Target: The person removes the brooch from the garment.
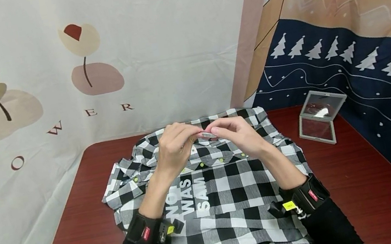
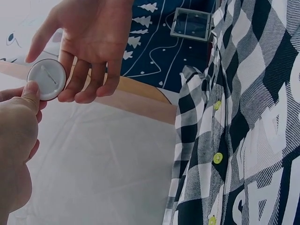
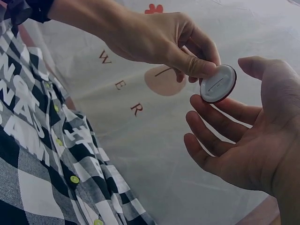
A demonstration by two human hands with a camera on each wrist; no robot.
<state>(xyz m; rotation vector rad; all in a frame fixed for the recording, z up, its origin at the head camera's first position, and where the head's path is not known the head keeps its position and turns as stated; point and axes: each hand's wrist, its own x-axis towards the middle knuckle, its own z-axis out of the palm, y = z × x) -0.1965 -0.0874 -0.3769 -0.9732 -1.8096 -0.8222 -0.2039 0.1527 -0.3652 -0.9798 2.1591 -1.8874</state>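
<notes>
Above the checked shirt, my left hand [image 1: 175, 145] pinches a round pin badge [image 2: 46, 78] between thumb and fingers. The badge's white back with its pin shows in both wrist views, and a dark rim runs round its edge. My right hand [image 3: 269, 133] is at the badge's other side, fingers spread and slightly bent, palm turned toward it. Its index fingertip is right at the badge's edge, while the thumb stands apart. Beneath both hands lies the black-and-white checked shirt [image 1: 230, 189], with yellow-green buttons [image 3: 74, 179] and white lettering [image 1: 186, 199].
A hinged square case [image 1: 334, 133] stands opened at the right back of the reddish-brown table [image 1: 81, 227]. Behind the table hangs a pale cloth [image 1: 169, 57] with flower prints. A dark blue printed cloth [image 1: 383, 107] borders the right side.
</notes>
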